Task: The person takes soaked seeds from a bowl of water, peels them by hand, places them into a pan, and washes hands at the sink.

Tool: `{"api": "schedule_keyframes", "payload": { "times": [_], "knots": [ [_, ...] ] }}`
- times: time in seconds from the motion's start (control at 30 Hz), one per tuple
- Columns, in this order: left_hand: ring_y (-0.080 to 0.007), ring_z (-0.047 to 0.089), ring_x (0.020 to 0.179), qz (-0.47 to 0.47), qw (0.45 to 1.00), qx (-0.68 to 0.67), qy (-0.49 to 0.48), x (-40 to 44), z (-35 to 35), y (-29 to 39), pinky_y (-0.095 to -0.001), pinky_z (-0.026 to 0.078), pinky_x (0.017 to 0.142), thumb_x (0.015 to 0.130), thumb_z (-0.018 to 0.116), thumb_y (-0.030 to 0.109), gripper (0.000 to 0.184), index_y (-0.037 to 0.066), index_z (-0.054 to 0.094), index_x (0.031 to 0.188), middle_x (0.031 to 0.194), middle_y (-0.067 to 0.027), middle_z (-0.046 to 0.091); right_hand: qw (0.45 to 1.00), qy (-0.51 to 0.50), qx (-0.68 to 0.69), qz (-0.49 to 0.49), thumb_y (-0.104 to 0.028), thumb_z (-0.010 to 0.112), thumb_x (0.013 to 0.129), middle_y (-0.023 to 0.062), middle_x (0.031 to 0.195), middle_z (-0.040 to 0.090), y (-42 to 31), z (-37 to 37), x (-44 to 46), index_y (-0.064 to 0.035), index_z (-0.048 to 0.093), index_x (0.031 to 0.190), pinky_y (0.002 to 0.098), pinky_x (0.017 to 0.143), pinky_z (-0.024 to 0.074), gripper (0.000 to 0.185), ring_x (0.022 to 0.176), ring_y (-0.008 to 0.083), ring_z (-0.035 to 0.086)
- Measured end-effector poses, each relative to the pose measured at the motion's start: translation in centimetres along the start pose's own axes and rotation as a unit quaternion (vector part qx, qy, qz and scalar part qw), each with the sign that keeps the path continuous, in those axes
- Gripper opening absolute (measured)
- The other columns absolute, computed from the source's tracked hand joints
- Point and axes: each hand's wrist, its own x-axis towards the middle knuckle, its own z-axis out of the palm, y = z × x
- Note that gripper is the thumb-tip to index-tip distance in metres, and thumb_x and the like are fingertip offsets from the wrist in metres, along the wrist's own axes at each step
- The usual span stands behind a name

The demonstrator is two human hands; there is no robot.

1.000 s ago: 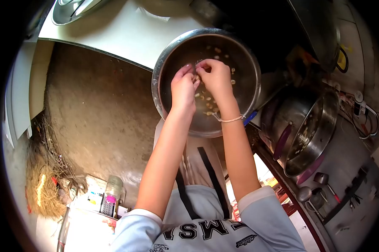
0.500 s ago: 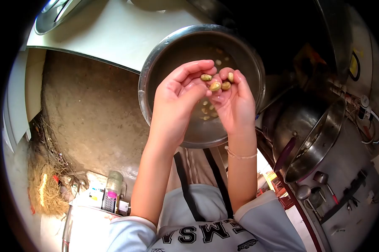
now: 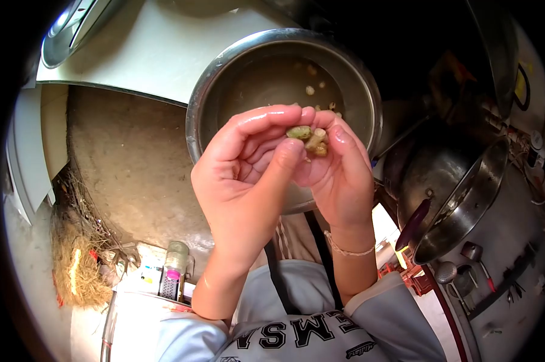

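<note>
"emsa" lettering on shirt (image 3: 284, 347)

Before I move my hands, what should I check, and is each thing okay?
1. Small green-and-tan oval pieces held up: ok, they are at the fingers of the right hand.
2. Left hand close by to help: ok, it is cupped right beside them.
3. Wide round silver metal basin below: ok, though your hands cover its near side, so aim for the part you can see.
4. Cloudy brownish water in the basin: ok, it's there.
5. All the pieces out of the water: not ok, a few pale ones show.
6. How many you're holding: cannot tell, they overlap.
</note>
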Motion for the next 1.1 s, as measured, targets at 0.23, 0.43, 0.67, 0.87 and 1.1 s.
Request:
{"api": "schedule_keyframes", "payload": {
  "times": [0.23,0.43,0.67,0.87,1.1],
  "knots": [
    [-0.0120,0.054,0.062,0.166,0.974,0.074,0.134,-1.8,-2.8,1.1,-0.0201,0.045,0.056,0.082,0.049,0.011,0.012,-0.001,0.053,0.085,0.078,-0.0090,0.057,0.991,-0.079,0.104,0.017,-0.015,0.028,0.083,0.0151,0.094,0.051,-0.3,-0.8,-0.3,0.0074,0.043,0.104,0.0273,0.067,0.0445,0.034,0.078,0.0176,0.053],
    [-0.0141,0.049,0.091,0.125,0.858,0.373,0.331,-2.0,-10.5,0.7,-0.0238,0.040,0.076,0.082,0.043,0.005,0.017,-0.001,0.053,0.095,0.104,-0.0090,0.052,0.992,-0.087,0.081,0.049,-0.009,0.027,0.081,0.0199,0.103,0.050,-1.6,0.4,-1.5,0.0096,0.037,0.114,0.0283,0.075,0.0444,0.039,0.085,0.0192,0.054],
    [-0.0177,0.050,0.077,0.295,0.910,0.267,0.116,-3.7,-5.6,1.1,-0.0234,0.042,0.066,0.075,0.044,-0.002,0.012,-0.003,0.053,0.084,0.085,-0.0133,0.054,0.989,-0.126,0.076,0.031,-0.028,0.039,0.087,0.0171,0.087,0.055,-0.8,0.6,-1.9,-0.0020,0.045,0.095,0.0184,0.053,0.0380,0.028,0.060,0.0088,0.046],
    [-0.0140,0.045,0.066,0.263,0.924,0.275,-0.034,-2.6,-2.1,1.5,-0.0216,0.038,0.057,0.070,0.056,0.005,0.013,-0.002,0.055,0.082,0.078,-0.0100,0.050,0.992,-0.122,-0.011,0.006,-0.043,0.051,0.078,0.0042,0.065,0.049,0.1,0.7,-2.3,-0.0061,0.044,0.081,0.0148,0.039,0.0246,0.038,0.046,0.0028,0.035],
    [-0.0115,0.044,0.070,0.141,0.943,0.266,-0.144,-2.3,-2.4,1.3,-0.0197,0.036,0.061,0.068,0.066,0.014,0.026,-0.001,0.055,0.086,0.086,-0.0096,0.047,0.985,-0.120,-0.109,-0.053,-0.047,0.046,0.079,-0.0007,0.065,0.046,0.0,1.0,-2.7,-0.0052,0.044,0.074,0.0136,0.039,0.0222,0.042,0.047,-0.0003,0.032]
  ]
}}
